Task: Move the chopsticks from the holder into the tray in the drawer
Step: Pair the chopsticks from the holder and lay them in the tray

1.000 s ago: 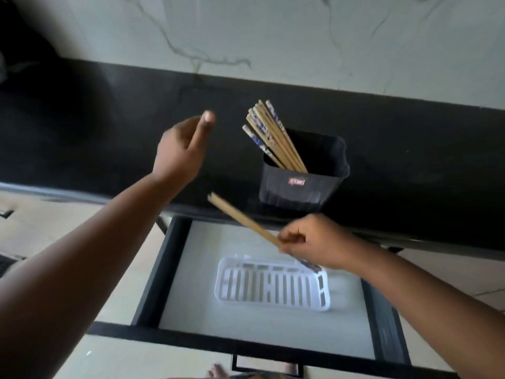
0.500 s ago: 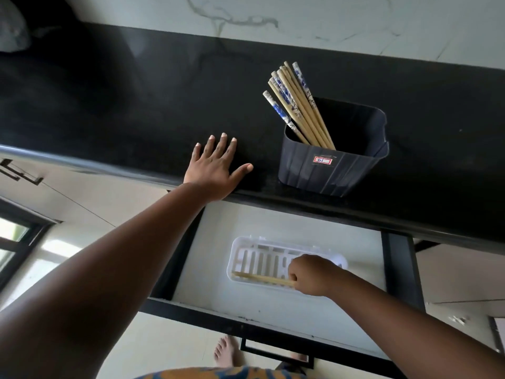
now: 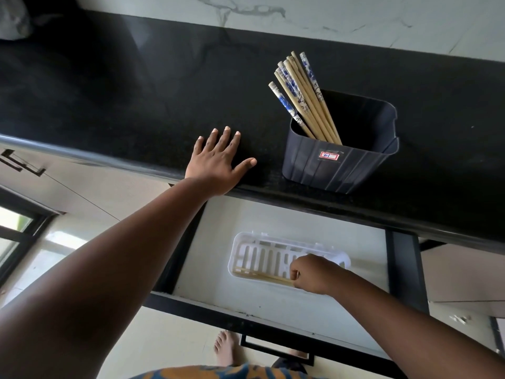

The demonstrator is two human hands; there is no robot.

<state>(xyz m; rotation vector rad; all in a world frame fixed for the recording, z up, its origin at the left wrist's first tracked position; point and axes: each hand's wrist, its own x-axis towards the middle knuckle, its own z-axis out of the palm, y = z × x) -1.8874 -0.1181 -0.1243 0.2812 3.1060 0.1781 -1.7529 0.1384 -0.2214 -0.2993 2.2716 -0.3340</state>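
Note:
A dark grey holder (image 3: 338, 165) stands on the black counter and holds several wooden chopsticks (image 3: 303, 97) with blue-patterned tops, leaning to the left. Below, in the open drawer (image 3: 273, 305), lies a white slotted tray (image 3: 259, 255). My right hand (image 3: 311, 274) is down in the tray, fingers closed on a pair of chopsticks (image 3: 262, 275) that lies along the tray's near side. My left hand (image 3: 218, 162) rests flat on the counter edge, fingers spread, to the left of the holder.
The black counter (image 3: 136, 91) runs across the view under a marbled wall. The drawer has a black front with a handle (image 3: 276, 351). A bare foot (image 3: 226, 348) shows on the floor below. A pale bag (image 3: 13, 20) sits at the far left corner.
My right hand carried the pair of chopsticks down from in front of the holder into the tray. My left hand dropped from mid-air onto the counter edge and stays flat there.

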